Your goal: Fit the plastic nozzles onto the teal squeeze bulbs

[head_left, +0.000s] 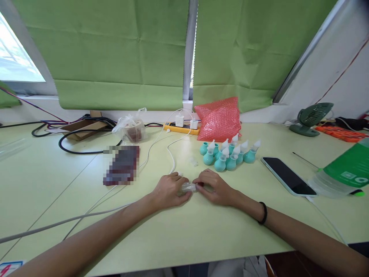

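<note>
My left hand (172,191) is closed around a small clear plastic tube (188,187), low over the table. At the tube's right end, my right hand (215,187) pinches with thumb and fingertips; whether a separate small part sits between them is too small to tell. Just beyond the hands lies a small clear plastic piece (193,162). Behind my right hand stand several teal squeeze bulbs (220,164), most with a translucent pointed nozzle on top. A teal bulb (203,148) at the group's back left shows an open top.
On the right are a phone (288,176) with a cable, a screwdriver (305,161), a large bottle with a green label (346,169) and a small fan (311,118). Behind are red bubble wrap (219,121) and a yellow power strip (181,129). A blurred dark object (122,165) lies left.
</note>
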`<state>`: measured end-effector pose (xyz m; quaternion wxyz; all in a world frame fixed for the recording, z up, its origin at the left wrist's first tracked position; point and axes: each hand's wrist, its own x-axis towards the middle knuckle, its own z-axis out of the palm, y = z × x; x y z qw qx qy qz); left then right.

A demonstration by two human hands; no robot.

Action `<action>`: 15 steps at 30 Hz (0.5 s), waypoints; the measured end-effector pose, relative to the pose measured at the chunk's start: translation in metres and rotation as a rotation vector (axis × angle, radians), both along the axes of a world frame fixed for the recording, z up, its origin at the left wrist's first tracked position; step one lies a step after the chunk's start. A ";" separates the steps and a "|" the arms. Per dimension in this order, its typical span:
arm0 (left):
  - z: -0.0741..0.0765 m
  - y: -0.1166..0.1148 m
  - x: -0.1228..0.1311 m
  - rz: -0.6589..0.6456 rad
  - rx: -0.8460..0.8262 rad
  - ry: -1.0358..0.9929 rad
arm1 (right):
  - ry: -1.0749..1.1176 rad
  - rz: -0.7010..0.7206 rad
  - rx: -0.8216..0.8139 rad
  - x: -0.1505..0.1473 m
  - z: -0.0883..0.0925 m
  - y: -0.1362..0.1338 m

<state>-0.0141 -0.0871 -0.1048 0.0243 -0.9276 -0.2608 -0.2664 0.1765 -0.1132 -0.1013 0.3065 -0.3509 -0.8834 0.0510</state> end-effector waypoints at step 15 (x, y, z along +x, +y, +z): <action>-0.006 0.003 -0.002 -0.061 0.038 0.036 | -0.044 0.009 -0.016 0.000 -0.002 -0.001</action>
